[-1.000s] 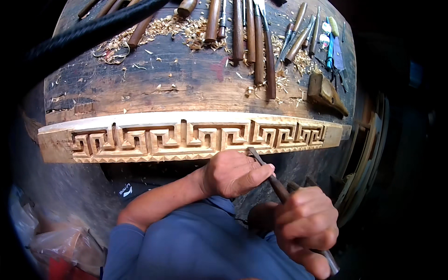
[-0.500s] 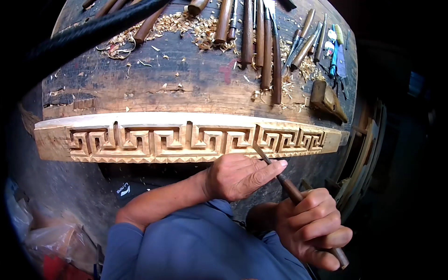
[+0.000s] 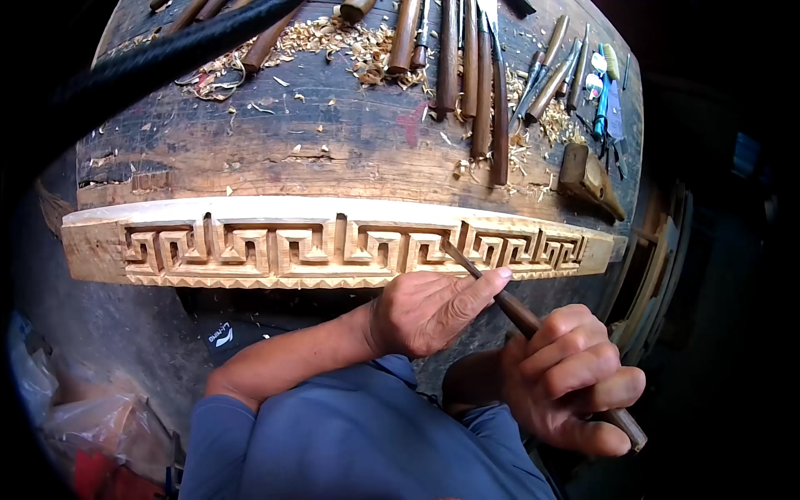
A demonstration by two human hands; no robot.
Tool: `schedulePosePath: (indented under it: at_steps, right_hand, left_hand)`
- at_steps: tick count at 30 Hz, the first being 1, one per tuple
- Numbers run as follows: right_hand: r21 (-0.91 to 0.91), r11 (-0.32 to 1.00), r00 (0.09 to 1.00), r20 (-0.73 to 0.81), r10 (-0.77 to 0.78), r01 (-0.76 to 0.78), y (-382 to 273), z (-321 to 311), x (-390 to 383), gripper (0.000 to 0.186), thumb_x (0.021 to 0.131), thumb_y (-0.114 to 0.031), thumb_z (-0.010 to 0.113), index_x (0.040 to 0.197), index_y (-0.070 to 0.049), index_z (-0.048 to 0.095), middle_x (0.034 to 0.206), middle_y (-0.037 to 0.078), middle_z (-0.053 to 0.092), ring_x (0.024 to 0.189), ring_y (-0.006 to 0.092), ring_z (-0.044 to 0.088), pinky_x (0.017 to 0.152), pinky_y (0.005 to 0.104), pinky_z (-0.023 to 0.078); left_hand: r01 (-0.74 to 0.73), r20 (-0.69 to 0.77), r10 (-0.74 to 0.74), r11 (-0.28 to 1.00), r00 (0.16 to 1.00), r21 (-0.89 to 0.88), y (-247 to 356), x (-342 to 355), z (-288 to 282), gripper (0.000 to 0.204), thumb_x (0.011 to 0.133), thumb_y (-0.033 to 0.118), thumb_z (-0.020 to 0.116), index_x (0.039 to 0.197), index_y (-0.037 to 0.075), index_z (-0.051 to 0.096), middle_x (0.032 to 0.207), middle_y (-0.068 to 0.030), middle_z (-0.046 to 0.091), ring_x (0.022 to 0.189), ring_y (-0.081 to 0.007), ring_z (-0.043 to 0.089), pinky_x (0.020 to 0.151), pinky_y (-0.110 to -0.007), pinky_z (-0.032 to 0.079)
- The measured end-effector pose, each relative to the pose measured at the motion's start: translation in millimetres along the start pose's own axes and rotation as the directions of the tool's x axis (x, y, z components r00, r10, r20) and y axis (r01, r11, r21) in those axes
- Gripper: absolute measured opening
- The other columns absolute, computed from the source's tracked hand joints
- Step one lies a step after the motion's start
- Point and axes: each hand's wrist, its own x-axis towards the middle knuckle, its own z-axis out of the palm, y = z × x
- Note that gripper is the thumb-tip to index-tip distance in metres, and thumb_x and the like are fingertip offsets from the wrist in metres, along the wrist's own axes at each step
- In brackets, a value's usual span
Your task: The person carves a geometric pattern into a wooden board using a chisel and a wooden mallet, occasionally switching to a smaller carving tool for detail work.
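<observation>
A long pale wooden board [image 3: 92,250], carved with a stepped key pattern and a zigzag lower edge, lies along the near side of the workbench. My right hand [image 3: 575,379] is wrapped round the dark wooden handle of a carving chisel [image 3: 518,314]. The chisel slants up and left, its tip at the carved grooves right of the board's middle. Against the board's lower edge, my left hand [image 3: 437,310] steadies the chisel's metal shaft, the thumb laid along it. Its fingertips are partly hidden behind the hand.
Several wood-handled chisels [image 3: 500,125] and curled shavings [image 3: 333,42] lie across the workbench [image 3: 333,125]. A wooden mallet [image 3: 587,179] sits at the right, below a brush [image 3: 612,62]. A black cable-like bar [image 3: 167,62] crosses the upper left. Plastic bags [image 3: 108,425] lie at lower left.
The chisel tip has shifted slightly up and left in the carving. My right hand has moved up and a little right with the handle; my left hand has barely moved.
</observation>
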Motion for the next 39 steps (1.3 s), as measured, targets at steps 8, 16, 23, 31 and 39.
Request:
schedulePosePath:
  at_steps: [8,16,23,31,39]
  right_hand:
    - [-0.027,0.999,0.954,-0.298,-0.045,0.039,-8.6,6.8,-16.4,0.056,0.116,-0.060,0.044,0.087,-0.011,0.041,0.061,0.005,0.055,0.039,0.0122,0.048,0.039,0.0242,0.035]
    - [-0.072,0.996,0.990,0.136,-0.042,0.053,-52.5,-31.6,-42.5,0.048,0.110,-0.053,0.064,0.111,-0.008,0.047,0.088,0.013,0.067,0.059,0.0256,0.071,0.052,0.0313,0.062]
    - [-0.381,0.911,0.915,-0.289,-0.281,0.160,-52.2,-33.8,-48.2,0.055,0.114,-0.053,0.056,0.079,-0.013,0.044,0.061,0.002,0.055,0.040,0.0086,0.047,0.044,0.0218,0.029]
    - [-0.282,0.950,0.929,-0.298,-0.220,0.134,-54.2,-51.9,-57.7,0.056,0.113,-0.056,0.056,0.081,-0.012,0.044,0.063,0.005,0.057,0.038,0.0114,0.050,0.038,0.0235,0.034]
    - [-0.105,0.986,0.913,-0.375,-0.162,0.132,-58.7,-71.5,-53.1,0.058,0.112,-0.057,0.058,0.077,-0.013,0.042,0.062,0.004,0.057,0.038,0.0088,0.050,0.038,0.0209,0.033]
  left_hand:
    - [-0.025,0.065,0.027,0.999,0.998,-0.036,1.1,0.6,-4.7,0.053,0.087,-0.010,0.075,0.139,-0.010,0.065,0.095,-0.0157,0.079,0.067,-0.0210,0.074,0.057,-0.033,0.059]
    - [-0.062,0.242,0.092,0.990,0.966,-0.131,-0.3,1.9,-21.2,0.052,0.088,-0.003,0.082,0.138,-0.004,0.066,0.099,-0.0168,0.081,0.081,-0.0276,0.081,0.066,-0.035,0.066]
    - [-0.130,0.314,0.075,0.979,0.946,0.159,15.6,16.1,-68.2,0.035,0.087,-0.004,0.080,0.121,-0.002,0.076,0.094,-0.0154,0.080,0.077,-0.0265,0.079,0.066,-0.036,0.066]
    - [-0.082,0.191,-0.003,0.896,0.982,0.436,13.3,23.6,-75.6,0.022,0.096,-0.001,0.081,0.117,0.001,0.076,0.087,-0.0127,0.080,0.073,-0.0254,0.079,0.066,-0.035,0.063]
    - [-0.151,0.243,0.036,0.869,0.969,0.471,12.1,23.9,-60.2,0.025,0.092,0.001,0.086,0.116,0.003,0.077,0.081,-0.0088,0.076,0.068,-0.0241,0.076,0.062,-0.035,0.062]
